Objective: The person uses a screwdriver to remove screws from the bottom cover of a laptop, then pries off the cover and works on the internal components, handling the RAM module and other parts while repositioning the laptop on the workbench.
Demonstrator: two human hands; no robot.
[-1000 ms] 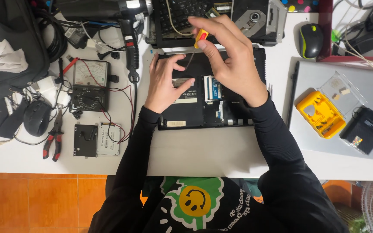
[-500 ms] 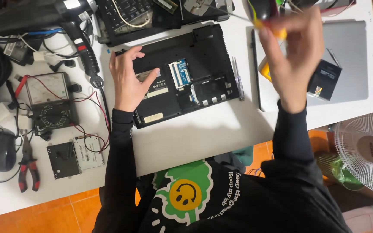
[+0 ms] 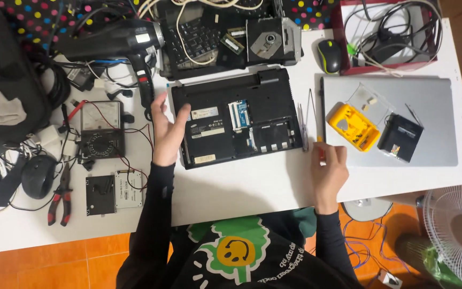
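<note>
A: Containers first. Red tray (image 3: pixel 340 37) at far right of the white table (image 3: pixel 241 187), holding a tangle of black and grey cables (image 3: pixel 389 32). A clear plastic lid (image 3: pixel 367 99) lies open beside the yellow case (image 3: pixel 351 126) on the closed silver laptop (image 3: pixel 434 123); two small pale pieces sit in the lid.

B: Labels?

A: On the black laptop (image 3: pixel 236 120), upturned at centre: a white rectangular sticker near its left edge, a paler one below it, another at the near-left corner. Text too small to matter. The loose drive (image 3: pixel 128 190), near left, carries a white label covering its top.

B: Orientation of the laptop?

A: Long axis left to right, slightly tilted; hinge edge faces far, memory bay open with a blue-green module showing.

B: Hands?

A: Left hand (image 3: pixel 168 131) rests at the laptop's left edge, fingers loosely spread, thumb raised, gripping nothing. Right hand (image 3: pixel 328 168) is down on the table just right of the laptop, fingers curled around a small red-and-yellow screwdriver (image 3: pixel 321 152), its handle pointing far. Tweezers (image 3: pixel 307 120) lie just beyond, long axis near to far.

B: Left side?

A: Analogue meter (image 3: pixel 101 126), red-handled pliers (image 3: pixel 60 198), black mouse (image 3: pixel 38 176).
</note>
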